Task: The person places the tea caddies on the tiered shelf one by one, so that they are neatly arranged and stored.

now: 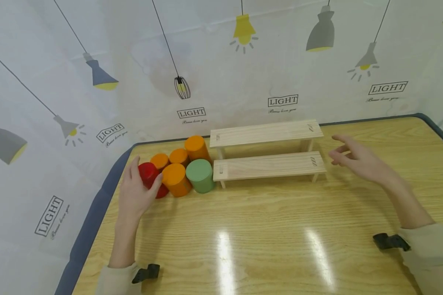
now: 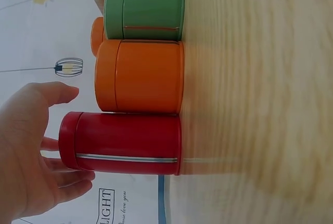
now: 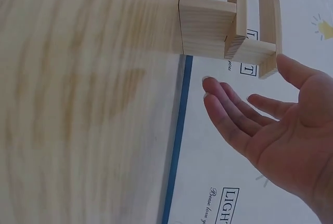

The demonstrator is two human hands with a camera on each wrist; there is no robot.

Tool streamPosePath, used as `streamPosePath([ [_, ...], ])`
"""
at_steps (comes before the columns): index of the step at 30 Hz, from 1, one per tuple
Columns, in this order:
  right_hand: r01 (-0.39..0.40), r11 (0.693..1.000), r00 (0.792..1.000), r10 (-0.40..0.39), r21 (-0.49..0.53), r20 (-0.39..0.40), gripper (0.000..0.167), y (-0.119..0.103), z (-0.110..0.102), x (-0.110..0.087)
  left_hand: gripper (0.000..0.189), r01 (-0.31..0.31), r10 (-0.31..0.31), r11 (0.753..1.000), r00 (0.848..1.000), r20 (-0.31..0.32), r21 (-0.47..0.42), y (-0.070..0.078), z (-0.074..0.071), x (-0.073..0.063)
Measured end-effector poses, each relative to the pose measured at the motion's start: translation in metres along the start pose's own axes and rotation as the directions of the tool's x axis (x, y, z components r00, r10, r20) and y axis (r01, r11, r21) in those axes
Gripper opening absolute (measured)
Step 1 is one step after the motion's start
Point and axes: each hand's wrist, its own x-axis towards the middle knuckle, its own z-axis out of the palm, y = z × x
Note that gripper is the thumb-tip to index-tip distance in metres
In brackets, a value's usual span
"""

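Observation:
My left hand (image 1: 134, 194) reaches around the top of a red canister (image 1: 147, 172) at the left end of a group of lidded canisters. In the left wrist view, the thumb stands apart from the red canister (image 2: 127, 143), and the fingers are spread beyond its lid. Beside it stand an orange canister (image 1: 178, 186) and a green canister (image 1: 201, 180). My right hand (image 1: 363, 162) hovers off the right end of a two-tier wooden stand (image 1: 269, 167), fingers loosely bent and holding nothing.
Several more orange canisters (image 1: 195, 146) stand behind the front row. The stand's upper tier (image 1: 266, 134) is nearest the printed wall sheet (image 1: 221, 61). Blue edging (image 1: 96, 217) runs along the left side of the wooden table (image 1: 266, 233).

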Motion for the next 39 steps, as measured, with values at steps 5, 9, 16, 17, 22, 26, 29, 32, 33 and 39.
streamPosePath([
  [5, 0.013, 0.998, 0.999, -0.015, 0.058, 0.038, 0.067, 0.001, 0.007, 0.003, 0.081, 0.027, -0.026, 0.999, 0.999, 0.029, -0.024, -0.003, 0.001, -0.001],
  [9, -0.001, 0.997, 0.998, -0.003, 0.074, 0.06, 0.067, 0.0, 0.01, 0.004, 0.085, 0.062, -0.058, 0.996, 0.997, 0.059, -0.063, -0.007, 0.0, -0.002],
  [16, -0.014, 0.993, 0.995, 0.002, 0.117, 0.1, 0.069, 0.001, 0.015, 0.007, 0.093, 0.112, -0.095, 0.981, 0.99, 0.109, -0.161, -0.016, 0.003, -0.002],
  [17, -0.014, 0.993, 0.995, 0.001, 0.117, 0.104, 0.069, 0.001, 0.015, 0.008, 0.094, 0.114, -0.095, 0.979, 0.989, 0.113, -0.17, -0.016, 0.003, -0.002],
  [22, -0.004, 0.993, 0.992, -0.011, 0.118, 0.123, 0.069, 0.002, 0.016, 0.01, 0.094, 0.117, -0.09, 0.968, 0.988, 0.127, -0.224, -0.02, 0.004, -0.002],
  [26, 0.016, 0.99, 0.99, -0.036, 0.142, 0.139, 0.065, 0.003, 0.017, 0.01, 0.088, 0.103, -0.071, 0.953, 0.99, 0.121, -0.285, -0.023, 0.007, -0.002],
  [29, 0.021, 0.987, 0.988, -0.044, 0.159, 0.145, 0.064, 0.005, 0.017, 0.01, 0.081, 0.095, -0.063, 0.943, 0.992, 0.111, -0.319, -0.025, 0.008, -0.001],
  [32, 0.011, 0.984, 0.988, -0.038, 0.177, 0.152, 0.065, 0.007, 0.017, 0.011, 0.076, 0.109, -0.077, 0.935, 0.991, 0.108, -0.337, -0.025, 0.008, -0.001],
  [33, 0.007, 0.983, 0.987, -0.035, 0.183, 0.154, 0.065, 0.007, 0.017, 0.011, 0.075, 0.117, -0.084, 0.934, 0.99, 0.109, -0.339, -0.025, 0.008, -0.001],
  [39, -0.015, 0.976, 0.984, -0.024, 0.218, 0.174, 0.065, 0.004, 0.017, 0.011, 0.072, 0.157, -0.122, 0.925, 0.985, 0.121, -0.347, -0.023, 0.006, -0.002],
])
